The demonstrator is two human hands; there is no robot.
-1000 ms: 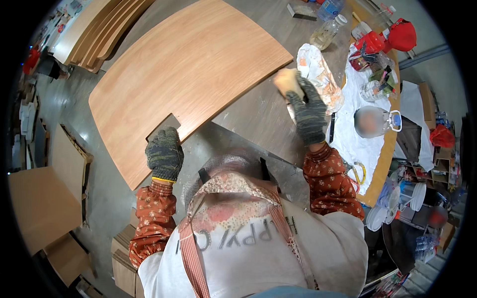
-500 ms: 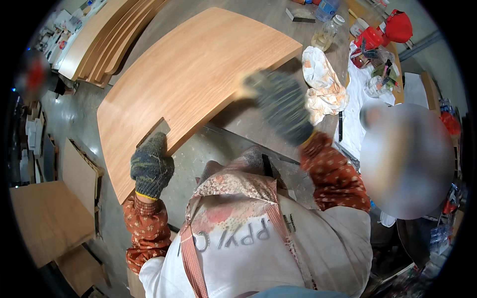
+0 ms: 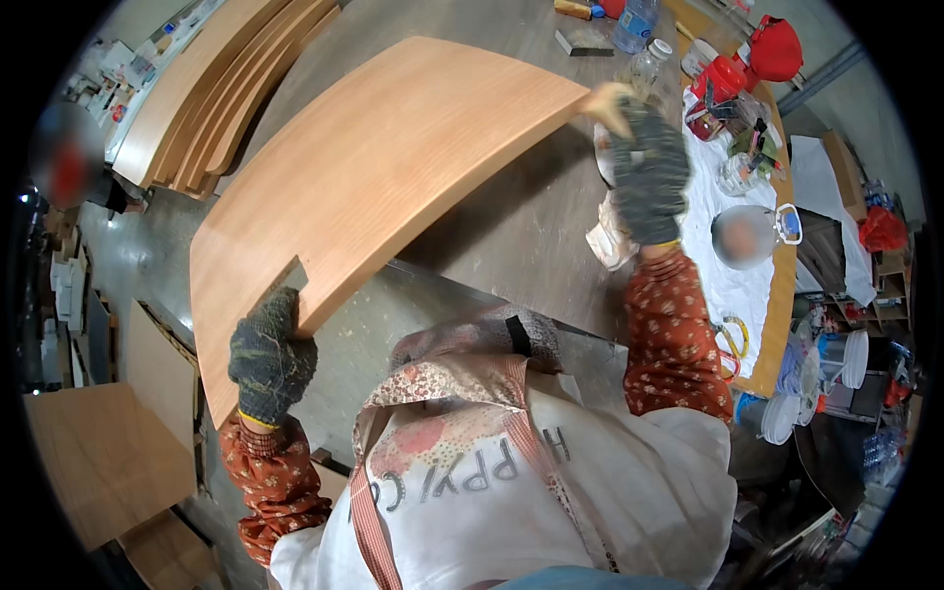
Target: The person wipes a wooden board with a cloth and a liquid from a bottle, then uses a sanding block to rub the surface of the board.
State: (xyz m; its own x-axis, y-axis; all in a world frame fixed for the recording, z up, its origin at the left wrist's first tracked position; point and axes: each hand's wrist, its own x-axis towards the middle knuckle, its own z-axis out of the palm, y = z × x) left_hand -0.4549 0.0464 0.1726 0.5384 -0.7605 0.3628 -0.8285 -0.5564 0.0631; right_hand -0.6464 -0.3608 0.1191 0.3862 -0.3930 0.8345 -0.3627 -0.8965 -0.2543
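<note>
A curved, light wooden panel (image 3: 393,147) lies across the table, its left part jutting past the table edge. Through a rectangular cut-out (image 3: 285,280) near its left end, my left hand (image 3: 270,359), in a dark knitted glove, is closed around the panel's near edge. My right hand (image 3: 649,172), gloved the same way and smeared by motion, is at the panel's right corner. Something tan (image 3: 608,106) shows at its curled fingertips; whether it is bare fingers or a small pad I cannot make out. A stained white cloth (image 3: 612,236) is partly hidden behind the right hand.
Several curved wooden pieces (image 3: 211,93) are stacked at the far left. A glass jar (image 3: 647,67), a blue-tinted bottle (image 3: 634,25) and a dark-sided block (image 3: 584,42) stand at the back. Red containers (image 3: 723,79) sit right, beside white sheeting (image 3: 703,285). Boards (image 3: 108,457) lean lower left.
My right hand has moved right and away from me, from the middle of the panel's near edge to its right corner. My left hand, still gripping, has shifted slightly left and nearer.
</note>
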